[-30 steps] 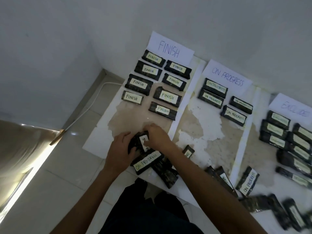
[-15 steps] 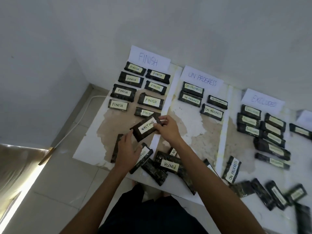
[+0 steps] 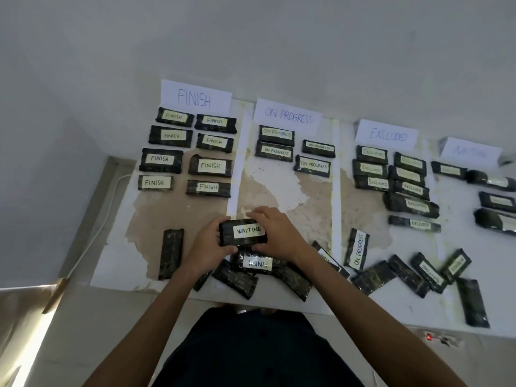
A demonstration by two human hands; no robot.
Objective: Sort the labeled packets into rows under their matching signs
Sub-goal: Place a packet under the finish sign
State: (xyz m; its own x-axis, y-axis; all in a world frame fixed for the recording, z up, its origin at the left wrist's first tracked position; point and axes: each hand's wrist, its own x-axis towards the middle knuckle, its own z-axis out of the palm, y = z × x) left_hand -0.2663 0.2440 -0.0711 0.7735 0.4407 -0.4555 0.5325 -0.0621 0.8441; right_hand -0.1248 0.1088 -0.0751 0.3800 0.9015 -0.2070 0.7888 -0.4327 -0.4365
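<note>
A person leans over a white, stained surface; both hands hold one dark packet labelled WAITING just above the near edge, left of its middle. The left hand curls round the packet's left end; the right hand wraps its fingers over the far side and right end. Paper signs line the far edge: FINISH sign, ON PROGRESS sign, EXCLUDED sign, and a fourth sign too blurred to read; sorted packets lie in rows below them. Unsorted packets lie jumbled along the near edge; an upside-down FINISH packet sits beneath the hands.
</note>
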